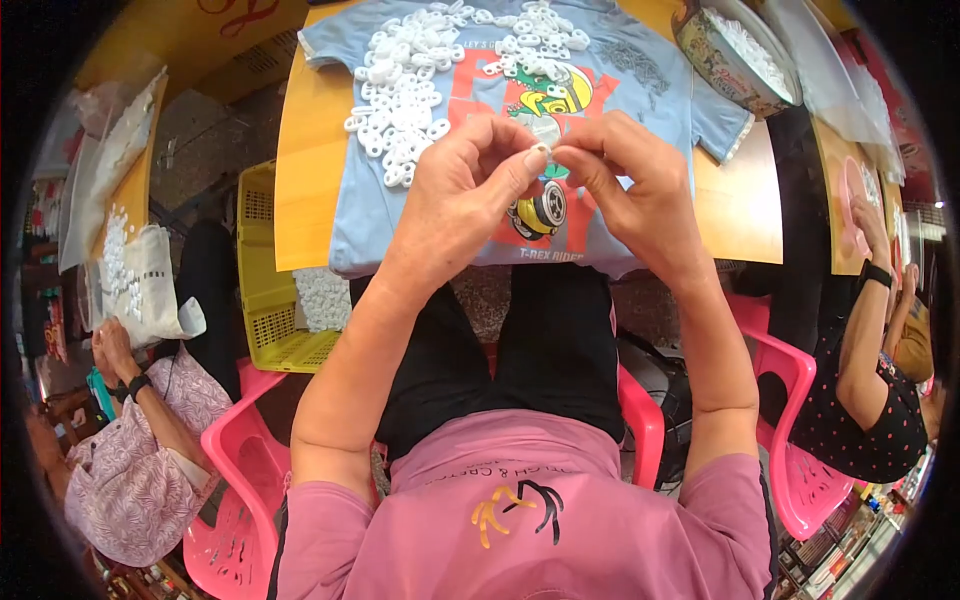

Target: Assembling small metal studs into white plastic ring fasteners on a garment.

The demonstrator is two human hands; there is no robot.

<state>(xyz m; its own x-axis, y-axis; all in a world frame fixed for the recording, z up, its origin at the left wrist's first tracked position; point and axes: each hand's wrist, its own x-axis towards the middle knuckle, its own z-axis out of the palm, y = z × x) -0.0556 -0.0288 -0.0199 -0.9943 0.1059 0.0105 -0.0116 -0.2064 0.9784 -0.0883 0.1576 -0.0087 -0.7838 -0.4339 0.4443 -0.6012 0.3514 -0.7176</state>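
Note:
My left hand (455, 195) and my right hand (645, 185) meet over the table, thumbs and forefingers pinched. Between the left fingertips sits a tiny white plastic piece (541, 149); the right fingertips close right beside it, and what they hold is too small to make out. Under both hands a light blue printed T-shirt (365, 225) is spread on the table. Oval white plastic pieces with holes (400, 105) lie heaped on its left and far parts. To the far right of the shirt is a scatter of small dark bits (635, 68).
A patterned tin (715, 65) of white pieces stands at the table's far right corner. Left of my legs is a yellow crate (257, 215), with white pieces (323, 300) beside it. People sit at tables on both sides, near pink chairs (790, 390).

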